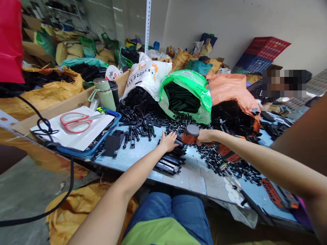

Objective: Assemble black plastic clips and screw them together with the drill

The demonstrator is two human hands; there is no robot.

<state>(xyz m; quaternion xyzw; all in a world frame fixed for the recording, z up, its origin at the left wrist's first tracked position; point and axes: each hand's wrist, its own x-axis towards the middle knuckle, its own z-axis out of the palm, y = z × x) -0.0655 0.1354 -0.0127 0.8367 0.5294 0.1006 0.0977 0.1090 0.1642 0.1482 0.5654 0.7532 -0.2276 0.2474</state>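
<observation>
In the head view, the left hand [168,142] lies open, palm down and fingers spread, on the far part of a row of black bars [168,162] at the near edge of the desk [127,161], probably to steady them. The right hand [204,136] is closed around the handle of an orange drill [189,135], just right of the left hand; its grey rear end faces up, so the tool seems aimed down at the bars, though its tip is hidden. Loose screws [217,160] lie scattered to the right, presumably there to be within easy reach of the right hand. Small black joints [133,132] lie to the left, just beyond a dark flat piece [112,144]. Beyond them, a white sack [153,73], a green bag [204,85] and an orange sack [227,86] lie with open mouths toward the near side, likely so their black parts can be reached. On the left, scissors [88,118] rest on white paper [81,143] over a blue tray [89,155], apparently kept clear of the bars. A co-worker's sleeve [255,89] shows at far right.
</observation>
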